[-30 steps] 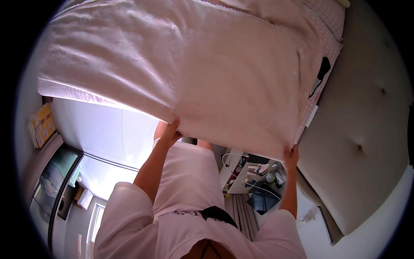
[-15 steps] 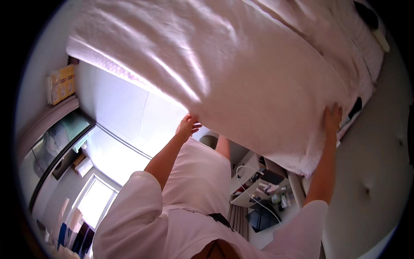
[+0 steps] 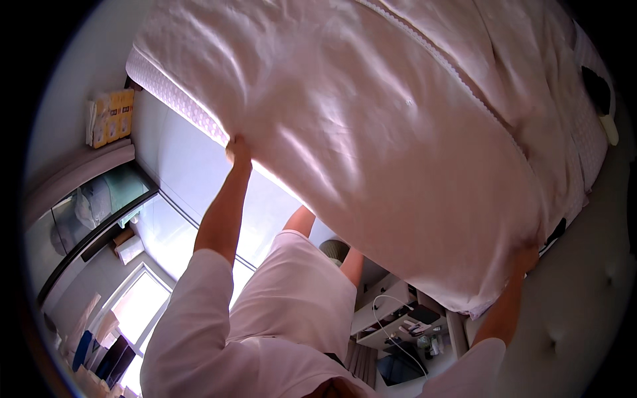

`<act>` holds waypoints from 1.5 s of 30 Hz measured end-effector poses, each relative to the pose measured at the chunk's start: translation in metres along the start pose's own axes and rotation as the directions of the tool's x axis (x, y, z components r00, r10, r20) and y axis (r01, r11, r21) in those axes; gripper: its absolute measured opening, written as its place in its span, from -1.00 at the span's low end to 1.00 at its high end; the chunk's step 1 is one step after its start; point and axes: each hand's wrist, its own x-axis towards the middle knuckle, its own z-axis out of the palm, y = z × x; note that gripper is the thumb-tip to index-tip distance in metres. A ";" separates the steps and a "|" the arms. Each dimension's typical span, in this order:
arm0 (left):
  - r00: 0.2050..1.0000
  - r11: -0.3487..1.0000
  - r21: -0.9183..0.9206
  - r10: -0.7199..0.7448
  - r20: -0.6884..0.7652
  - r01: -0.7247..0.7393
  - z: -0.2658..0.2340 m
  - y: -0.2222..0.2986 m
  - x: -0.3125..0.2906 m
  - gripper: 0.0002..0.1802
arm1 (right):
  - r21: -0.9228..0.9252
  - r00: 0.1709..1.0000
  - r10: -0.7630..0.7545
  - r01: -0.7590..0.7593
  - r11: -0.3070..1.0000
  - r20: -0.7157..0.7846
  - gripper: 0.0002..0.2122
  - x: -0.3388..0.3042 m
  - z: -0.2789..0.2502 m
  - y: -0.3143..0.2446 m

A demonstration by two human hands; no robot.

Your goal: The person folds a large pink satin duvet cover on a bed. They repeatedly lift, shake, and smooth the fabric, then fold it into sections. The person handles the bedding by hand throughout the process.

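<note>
A pale pink quilt (image 3: 371, 152) with a lace-trimmed seam covers the bed and slopes down toward me. My left hand (image 3: 239, 151) is closed on its near edge, toward the foot end, and the fabric creases out from that grip. At the head end, my right hand (image 3: 526, 257) is bunched against the quilt by the padded headboard, its fingertips partly hidden in the cloth. Below the quilt's edge on the left, a patterned mattress side (image 3: 176, 96) shows.
The grey tufted headboard (image 3: 564, 318) runs along the right. Beneath the right arm stands a bedside cabinet (image 3: 388, 312) with small items and a white cable. Yellow packages (image 3: 111, 118) sit at the far left. A dark object (image 3: 596, 89) lies near the far pillow end.
My left hand has moved away along the quilt's edge to the left and closed on it. My right hand has shifted nearer, its fingers no longer spread flat. The quilt's folds have changed.
</note>
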 end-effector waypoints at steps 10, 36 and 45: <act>0.842 0.699 -0.540 -0.168 0.513 0.468 -0.021 -0.022 -0.004 -0.49 | -0.234 0.906 -0.053 -0.052 0.971 -0.421 -0.48 -0.072 0.022 -0.046; 0.781 0.947 -0.110 -0.180 0.599 0.303 -0.046 -0.097 -0.086 -0.53 | 0.622 0.061 0.950 -0.768 -0.152 0.307 -0.53 -0.312 0.131 0.041; 0.755 0.884 -0.070 -0.352 0.554 0.463 -0.033 -0.098 -0.128 -0.56 | 0.704 0.154 0.741 -0.482 -0.522 0.654 -0.74 -0.333 0.191 0.093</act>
